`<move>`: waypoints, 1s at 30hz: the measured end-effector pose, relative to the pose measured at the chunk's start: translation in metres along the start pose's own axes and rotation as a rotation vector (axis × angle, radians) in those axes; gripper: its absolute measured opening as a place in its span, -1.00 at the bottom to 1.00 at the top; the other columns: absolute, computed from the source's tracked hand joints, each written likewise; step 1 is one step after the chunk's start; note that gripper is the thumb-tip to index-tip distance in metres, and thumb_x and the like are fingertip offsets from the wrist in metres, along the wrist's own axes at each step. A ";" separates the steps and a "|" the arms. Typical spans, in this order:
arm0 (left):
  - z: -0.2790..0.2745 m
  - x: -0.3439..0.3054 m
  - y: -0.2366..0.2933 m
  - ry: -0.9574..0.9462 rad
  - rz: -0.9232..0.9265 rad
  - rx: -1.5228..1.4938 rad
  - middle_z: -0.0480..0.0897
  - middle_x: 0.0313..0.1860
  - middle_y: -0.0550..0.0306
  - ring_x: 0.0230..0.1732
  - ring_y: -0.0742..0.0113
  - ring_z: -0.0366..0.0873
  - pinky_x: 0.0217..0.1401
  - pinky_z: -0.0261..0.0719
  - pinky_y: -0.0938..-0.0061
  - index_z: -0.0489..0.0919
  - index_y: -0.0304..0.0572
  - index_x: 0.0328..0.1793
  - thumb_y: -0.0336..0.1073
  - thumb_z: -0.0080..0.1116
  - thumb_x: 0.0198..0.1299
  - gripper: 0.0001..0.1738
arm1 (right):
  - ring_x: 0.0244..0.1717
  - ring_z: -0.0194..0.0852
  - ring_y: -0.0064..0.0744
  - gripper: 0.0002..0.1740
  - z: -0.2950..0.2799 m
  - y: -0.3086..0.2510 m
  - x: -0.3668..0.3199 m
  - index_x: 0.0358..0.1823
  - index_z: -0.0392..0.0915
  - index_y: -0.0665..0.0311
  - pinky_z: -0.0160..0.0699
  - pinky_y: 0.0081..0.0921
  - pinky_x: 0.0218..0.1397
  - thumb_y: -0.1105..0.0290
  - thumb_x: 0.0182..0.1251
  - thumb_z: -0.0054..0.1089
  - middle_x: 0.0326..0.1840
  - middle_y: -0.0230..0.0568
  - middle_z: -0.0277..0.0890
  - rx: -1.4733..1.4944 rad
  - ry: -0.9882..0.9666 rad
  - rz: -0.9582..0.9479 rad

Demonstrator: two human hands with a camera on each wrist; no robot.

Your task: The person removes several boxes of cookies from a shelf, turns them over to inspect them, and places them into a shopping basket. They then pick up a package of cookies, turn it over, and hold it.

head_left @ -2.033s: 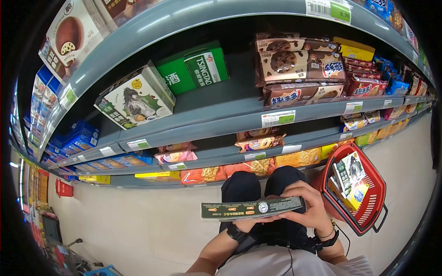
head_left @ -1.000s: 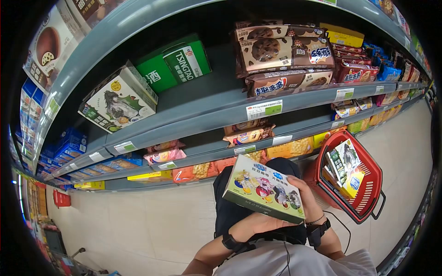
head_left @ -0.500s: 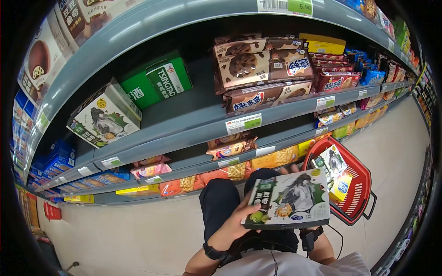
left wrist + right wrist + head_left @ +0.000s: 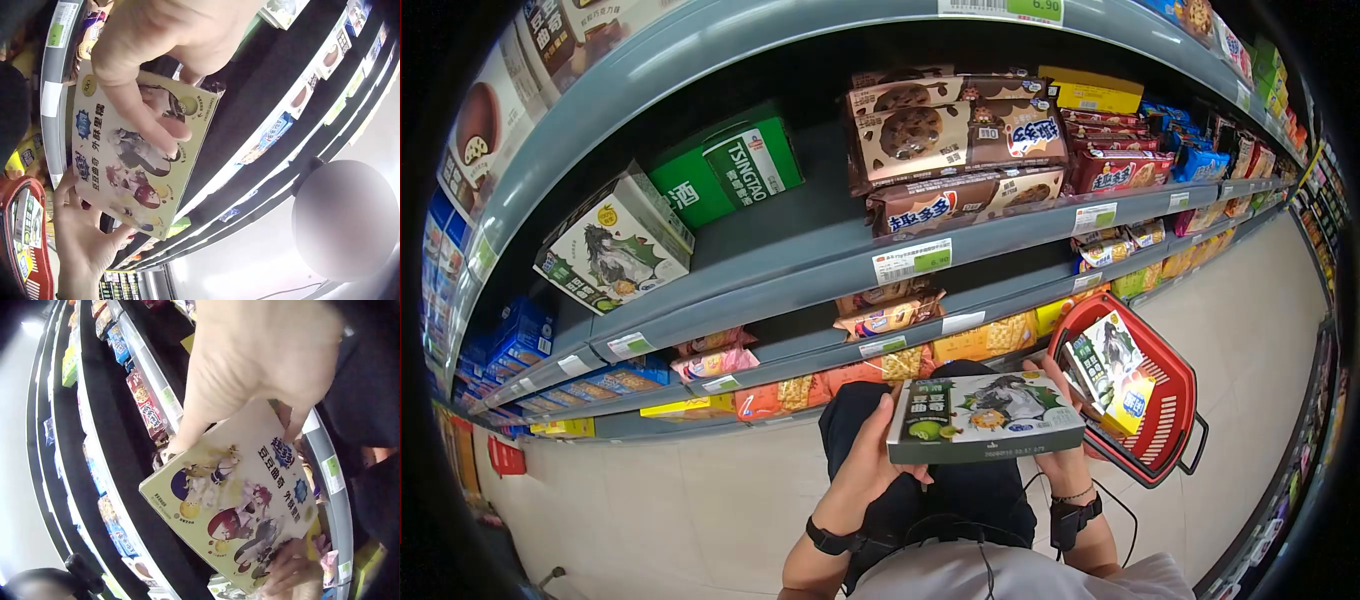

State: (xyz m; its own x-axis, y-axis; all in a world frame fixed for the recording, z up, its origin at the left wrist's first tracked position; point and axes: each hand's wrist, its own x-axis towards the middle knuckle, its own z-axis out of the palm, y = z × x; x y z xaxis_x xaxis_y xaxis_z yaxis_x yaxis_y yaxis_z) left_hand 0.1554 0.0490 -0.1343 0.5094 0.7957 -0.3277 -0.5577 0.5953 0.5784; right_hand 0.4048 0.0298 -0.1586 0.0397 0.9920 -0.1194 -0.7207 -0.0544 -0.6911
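A flat white-and-green box (image 4: 990,412) with a cartoon figure on top is held between both hands over the person's lap. The left hand (image 4: 862,462) grips its left end, thumb at the edge and fingers beneath. At the right end, the right hand (image 4: 1062,450) holds it, partly hidden behind the box. The underside with several small figures (image 4: 134,156) shows in the left wrist view, the left hand's fingers (image 4: 150,119) lying across it. In the right wrist view the right hand (image 4: 256,362) spans the edge of the box (image 4: 237,500).
A red basket (image 4: 1175,400) holding similar boxes (image 4: 1108,365) stands on the floor at the right. The shelf ahead bears a white-green box (image 4: 615,245), a green carton (image 4: 725,170) and brown cookie packs (image 4: 960,135). Another red basket (image 4: 506,456) is at far left.
The box has turned over from its figure-covered face, then tilted flatter and moved slightly left and up. The left hand has shifted from its front corner to its left end. The view has shifted slightly.
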 end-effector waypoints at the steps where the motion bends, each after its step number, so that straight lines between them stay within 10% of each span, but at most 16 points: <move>1: -0.002 0.000 -0.001 -0.001 -0.003 0.001 0.62 -0.26 -0.03 -0.63 0.26 0.53 -0.54 0.67 0.34 0.13 -0.07 0.49 0.20 -0.32 0.41 -0.30 | 0.39 0.19 -0.27 -0.37 0.000 0.002 -0.001 0.47 0.06 0.18 0.30 -0.37 0.38 0.25 0.44 -0.02 0.48 -0.11 0.07 0.001 0.003 -0.001; 19: -0.026 0.003 -0.012 0.052 -0.024 -0.068 0.62 -0.43 0.07 -0.62 0.28 0.54 -0.52 0.68 0.33 0.52 -0.21 0.06 0.40 -0.37 0.30 -0.19 | 0.29 0.26 -0.35 -0.30 -0.007 0.011 0.001 0.36 0.19 0.23 0.28 -0.38 0.33 -0.06 0.36 0.05 0.30 -0.25 0.24 -0.014 -0.060 0.024; 30: -0.024 0.009 -0.020 0.051 -0.061 0.063 0.40 -0.52 0.13 -0.61 0.28 0.49 -0.49 0.66 0.30 0.36 -0.22 0.05 0.16 -0.36 0.44 -0.44 | 0.15 0.33 -0.46 -0.42 -0.024 0.009 0.000 0.32 0.27 0.18 0.28 -0.37 0.27 -0.06 0.46 -0.13 0.11 -0.34 0.39 0.078 0.109 0.144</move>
State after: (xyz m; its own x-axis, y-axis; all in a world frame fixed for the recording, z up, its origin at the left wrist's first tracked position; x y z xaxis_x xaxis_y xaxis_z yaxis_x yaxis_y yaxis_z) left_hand 0.1555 0.0464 -0.1664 0.5059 0.7641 -0.4004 -0.4837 0.6356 0.6017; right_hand 0.4147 0.0265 -0.1820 0.0041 0.9563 -0.2923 -0.7755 -0.1815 -0.6047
